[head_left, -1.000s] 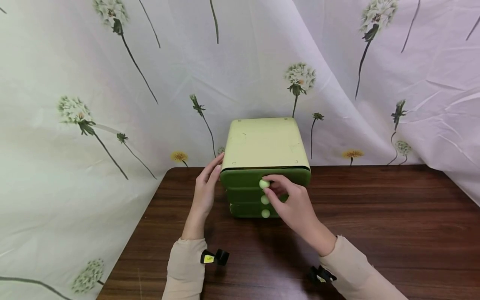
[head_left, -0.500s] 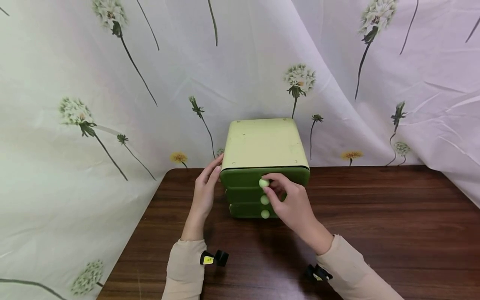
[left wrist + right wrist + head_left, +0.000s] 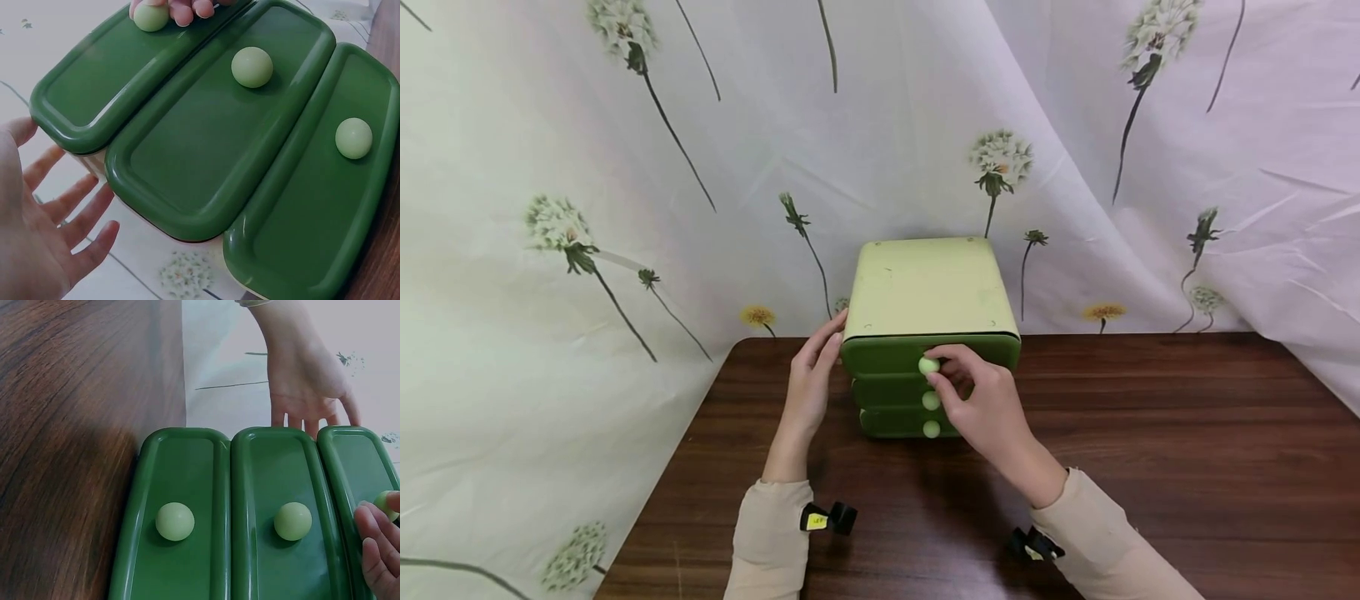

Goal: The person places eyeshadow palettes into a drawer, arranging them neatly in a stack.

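Note:
A small drawer cabinet [image 3: 928, 287] with a pale yellow-green top stands on the table, its three dark green drawer fronts facing me. Each front carries a round pale green knob. Thumb and fingers of my right hand [image 3: 988, 408] pinch the knob [image 3: 928, 366] of the top drawer [image 3: 883, 357]. My left hand [image 3: 44, 231] rests along the cabinet's left side, fingers straight and spread. In the left wrist view the middle knob [image 3: 252, 67] and bottom knob [image 3: 354, 138] are untouched. All three drawers look pushed in. Part of the top drawer front is hidden behind my right hand.
The dark wood table [image 3: 1150, 442] extends to both sides and in front of the cabinet. Close behind it hangs a white cloth [image 3: 895, 142] printed with dandelions. A small black camera [image 3: 842, 517] is strapped at each wrist.
The gap under the cabinet's top edge has narrowed slightly as the top drawer went in a little. My right hand has shifted slightly with its knob; the left hand stays in place.

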{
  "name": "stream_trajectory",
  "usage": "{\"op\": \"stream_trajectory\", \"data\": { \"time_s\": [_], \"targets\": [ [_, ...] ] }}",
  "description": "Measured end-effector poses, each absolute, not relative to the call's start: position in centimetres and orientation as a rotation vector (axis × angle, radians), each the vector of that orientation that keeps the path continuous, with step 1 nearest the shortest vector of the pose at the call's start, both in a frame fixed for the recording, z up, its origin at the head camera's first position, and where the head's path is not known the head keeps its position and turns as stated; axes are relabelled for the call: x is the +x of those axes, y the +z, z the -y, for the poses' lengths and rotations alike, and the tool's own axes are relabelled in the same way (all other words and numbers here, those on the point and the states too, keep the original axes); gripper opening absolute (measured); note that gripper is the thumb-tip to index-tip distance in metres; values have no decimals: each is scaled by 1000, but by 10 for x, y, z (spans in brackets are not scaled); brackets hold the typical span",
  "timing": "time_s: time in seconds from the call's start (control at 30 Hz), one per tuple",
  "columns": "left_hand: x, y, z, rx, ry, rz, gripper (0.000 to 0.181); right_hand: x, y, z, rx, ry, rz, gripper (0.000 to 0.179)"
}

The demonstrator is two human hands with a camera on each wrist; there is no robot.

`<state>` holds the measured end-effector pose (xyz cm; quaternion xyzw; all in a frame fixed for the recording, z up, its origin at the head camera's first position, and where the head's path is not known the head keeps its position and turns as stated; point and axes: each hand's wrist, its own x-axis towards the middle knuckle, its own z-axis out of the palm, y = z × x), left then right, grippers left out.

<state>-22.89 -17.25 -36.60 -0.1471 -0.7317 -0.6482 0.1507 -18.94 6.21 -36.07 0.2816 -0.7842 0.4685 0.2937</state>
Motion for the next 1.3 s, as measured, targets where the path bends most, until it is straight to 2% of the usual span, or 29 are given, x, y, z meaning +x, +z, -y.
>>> {"op": "stream_trajectory", "data": {
  "time_s": [0.57,0.87,1.1,1.3],
  "targets": [
    [-230,-366,181,-392,-1844,2117,41,-195,-355,-57,733,1279,2167,23],
    [-230,-365,183,-420,-1841,2131,42,-195,-357,-61,765,1300,2207,29],
    [-220,-371,191,-404,-1767,2187,41,-183,-358,-96,729,1196,2152,36],
    [-204,-372,201,-372,-1467,2251,43,-163,-360,-143,622,1050,2114,41]
  ]
}}
